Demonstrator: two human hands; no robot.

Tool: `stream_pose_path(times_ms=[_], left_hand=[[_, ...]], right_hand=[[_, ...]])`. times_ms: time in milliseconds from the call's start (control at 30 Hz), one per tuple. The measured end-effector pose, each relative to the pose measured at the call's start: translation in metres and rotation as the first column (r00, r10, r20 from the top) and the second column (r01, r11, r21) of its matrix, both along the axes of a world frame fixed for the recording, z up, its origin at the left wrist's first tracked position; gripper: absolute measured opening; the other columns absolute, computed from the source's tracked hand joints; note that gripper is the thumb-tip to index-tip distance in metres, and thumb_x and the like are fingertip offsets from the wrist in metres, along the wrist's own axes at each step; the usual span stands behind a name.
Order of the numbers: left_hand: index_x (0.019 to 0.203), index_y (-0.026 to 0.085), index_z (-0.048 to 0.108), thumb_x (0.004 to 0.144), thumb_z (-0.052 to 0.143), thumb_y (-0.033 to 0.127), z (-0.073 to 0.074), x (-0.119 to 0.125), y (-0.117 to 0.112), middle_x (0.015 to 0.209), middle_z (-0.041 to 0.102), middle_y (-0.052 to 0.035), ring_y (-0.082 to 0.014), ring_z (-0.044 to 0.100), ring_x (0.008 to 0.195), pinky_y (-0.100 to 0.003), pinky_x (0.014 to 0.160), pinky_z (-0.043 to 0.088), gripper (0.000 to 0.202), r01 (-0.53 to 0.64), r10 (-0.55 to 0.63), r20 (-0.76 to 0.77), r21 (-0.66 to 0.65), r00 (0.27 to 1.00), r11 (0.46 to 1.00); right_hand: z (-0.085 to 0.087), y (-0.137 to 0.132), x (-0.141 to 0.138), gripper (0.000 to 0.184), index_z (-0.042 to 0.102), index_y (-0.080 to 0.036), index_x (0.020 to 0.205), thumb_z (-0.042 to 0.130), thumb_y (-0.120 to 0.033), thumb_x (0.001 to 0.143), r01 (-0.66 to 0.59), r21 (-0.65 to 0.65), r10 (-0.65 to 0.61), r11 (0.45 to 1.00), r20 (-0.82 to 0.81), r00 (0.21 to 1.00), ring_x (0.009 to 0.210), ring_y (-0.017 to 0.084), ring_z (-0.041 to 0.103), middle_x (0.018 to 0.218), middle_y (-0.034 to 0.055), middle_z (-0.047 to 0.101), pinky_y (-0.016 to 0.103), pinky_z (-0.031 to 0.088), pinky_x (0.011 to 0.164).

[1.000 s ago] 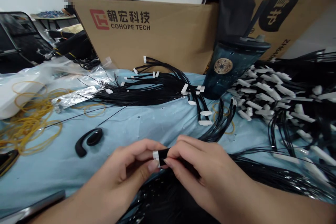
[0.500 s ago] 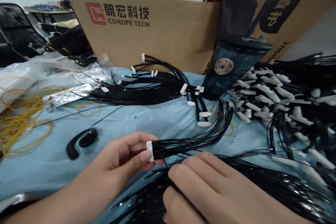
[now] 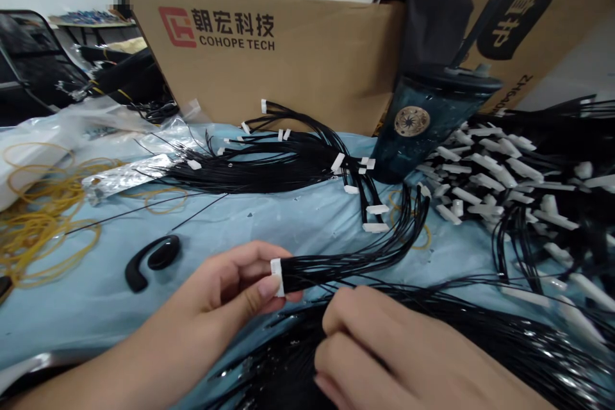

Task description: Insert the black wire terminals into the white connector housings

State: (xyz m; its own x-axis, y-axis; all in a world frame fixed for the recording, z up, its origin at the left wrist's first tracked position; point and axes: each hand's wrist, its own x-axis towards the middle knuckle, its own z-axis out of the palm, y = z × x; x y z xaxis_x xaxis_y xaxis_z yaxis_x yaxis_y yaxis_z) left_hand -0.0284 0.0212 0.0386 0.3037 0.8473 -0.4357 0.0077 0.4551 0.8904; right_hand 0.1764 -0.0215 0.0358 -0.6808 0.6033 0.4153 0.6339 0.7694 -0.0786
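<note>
Between thumb and fingers, my left hand [image 3: 240, 298] grips a white plug connector [image 3: 277, 277]. From that connector a bundle of black wires [image 3: 355, 264] runs right and curls upward to a second white end near the tumbler. My right hand [image 3: 379, 346] is closed, its fingers curled together just right of the connector. Its fingertips are turned away, so what it pinches is hidden. Under and around it spreads a heap of loose black wires [image 3: 485, 314] with shiny metal tips.
Finished wire harnesses [image 3: 269, 166] lie behind my hands, before a cardboard box [image 3: 307, 70]. A dark blue tumbler [image 3: 423, 128] with a straw stands right of them, near piled white connectors [image 3: 485, 173]. Yellow rubber bands [image 3: 52, 205] and a black ear-hook earphone [image 3: 151, 262] lie left on blue cloth.
My right hand has shifted slightly right and down, away from the connector. My left hand keeps the same grip on it. The whole view has moved a little.
</note>
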Motion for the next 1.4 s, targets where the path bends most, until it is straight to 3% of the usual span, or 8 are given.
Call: stream_pose_path(times_ms=[133, 233, 367, 567, 767, 967, 1100, 1400], left_hand=[[0.085, 0.024, 0.081, 0.065, 0.099, 0.041, 0.000, 0.000, 0.000, 0.075, 0.082, 0.0028, -0.0153, 0.074, 0.078, -0.018, 0.072, 0.056, 0.032, 0.019, -0.019, 0.046, -0.005, 0.999, 1.000], [0.082, 0.024, 0.082, 0.067, 0.099, 0.038, 0.001, 0.002, -0.001, 0.074, 0.082, 0.0039, -0.0137, 0.074, 0.077, -0.017, 0.070, 0.055, 0.027, 0.028, -0.027, 0.124, -0.008, 0.992, 1.000], [0.088, 0.027, 0.083, 0.063, 0.102, 0.039, 0.002, 0.004, -0.003, 0.076, 0.085, 0.0056, -0.0123, 0.077, 0.078, -0.015, 0.069, 0.056, 0.034, -0.040, 0.052, 0.177, -0.070, 0.983, 0.997], [0.089, 0.025, 0.083, 0.065, 0.101, 0.041, -0.003, 0.003, -0.004, 0.081, 0.087, 0.0030, -0.0133, 0.080, 0.079, -0.016, 0.072, 0.059, 0.034, -0.022, 0.034, 0.185, -0.068, 0.982, 0.997], [0.099, 0.024, 0.081, 0.072, 0.097, 0.042, -0.010, 0.000, -0.004, 0.085, 0.087, 0.0002, -0.0190, 0.082, 0.086, -0.021, 0.074, 0.061, 0.036, -0.059, 0.065, 0.138, -0.045, 0.988, 0.997], [0.086, 0.022, 0.081, 0.052, 0.105, 0.044, 0.000, 0.004, -0.001, 0.078, 0.086, 0.0032, -0.0162, 0.082, 0.078, -0.018, 0.070, 0.060, 0.047, -0.120, 0.132, 0.115, -0.106, 0.985, 0.987], [0.087, 0.022, 0.081, 0.049, 0.106, 0.043, 0.003, 0.007, -0.001, 0.078, 0.086, 0.0023, -0.0171, 0.083, 0.078, -0.017, 0.069, 0.061, 0.050, -0.123, 0.136, 0.097, -0.132, 0.986, 0.984], [0.096, 0.026, 0.083, 0.071, 0.098, 0.042, -0.012, -0.004, -0.005, 0.085, 0.087, 0.0025, -0.0198, 0.084, 0.087, -0.020, 0.076, 0.063, 0.033, -0.069, 0.077, 0.190, -0.047, 0.979, 0.996]], right_hand=[[0.011, 0.008, 0.014, 0.023, 0.062, -0.020, 0.083, 0.051, -0.001, 0.081, 0.056, -0.197, -0.064, 0.979, -0.036, 0.997, 0.056, 0.013, 0.060, 0.076, -0.0001, 0.064, 0.025, 0.045, 0.046], [0.020, 0.015, 0.020, 0.025, 0.063, -0.022, 0.081, 0.048, -0.002, 0.084, 0.057, -0.259, -0.091, 0.964, -0.118, 0.989, 0.054, 0.012, 0.062, 0.075, -0.0002, 0.068, 0.023, 0.045, 0.045], [0.028, 0.020, 0.027, 0.031, 0.066, -0.023, 0.077, 0.045, -0.006, 0.091, 0.027, -0.227, -0.065, 0.973, -0.160, 0.985, 0.049, 0.011, 0.059, 0.068, -0.0023, 0.065, 0.023, 0.044, 0.044], [0.033, 0.019, 0.033, 0.039, 0.067, -0.023, 0.070, 0.043, -0.008, 0.097, 0.044, -0.142, -0.052, 0.989, -0.052, 0.997, 0.044, 0.013, 0.054, 0.060, -0.0018, 0.059, 0.028, 0.037, 0.038], [0.033, 0.019, 0.034, 0.031, 0.062, -0.023, 0.073, 0.047, -0.015, 0.098, 0.101, -0.144, -0.117, 0.984, -0.103, 0.988, 0.048, 0.013, 0.052, 0.061, -0.0020, 0.059, 0.027, 0.035, 0.040], [0.036, 0.022, 0.035, 0.032, 0.062, -0.023, 0.070, 0.046, -0.012, 0.095, 0.090, -0.118, -0.099, 0.989, -0.071, 0.993, 0.045, 0.013, 0.053, 0.059, -0.0018, 0.059, 0.028, 0.039, 0.040], [0.037, 0.024, 0.034, 0.031, 0.063, -0.022, 0.069, 0.048, -0.011, 0.094, 0.112, -0.098, -0.119, 0.989, -0.073, 0.990, 0.046, 0.013, 0.056, 0.061, -0.0010, 0.062, 0.027, 0.041, 0.039], [0.035, 0.022, 0.032, 0.034, 0.059, -0.023, 0.065, 0.044, -0.011, 0.093, 0.103, -0.138, -0.109, 0.985, -0.035, 0.993, 0.037, 0.013, 0.052, 0.053, -0.0022, 0.059, 0.027, 0.037, 0.032]])
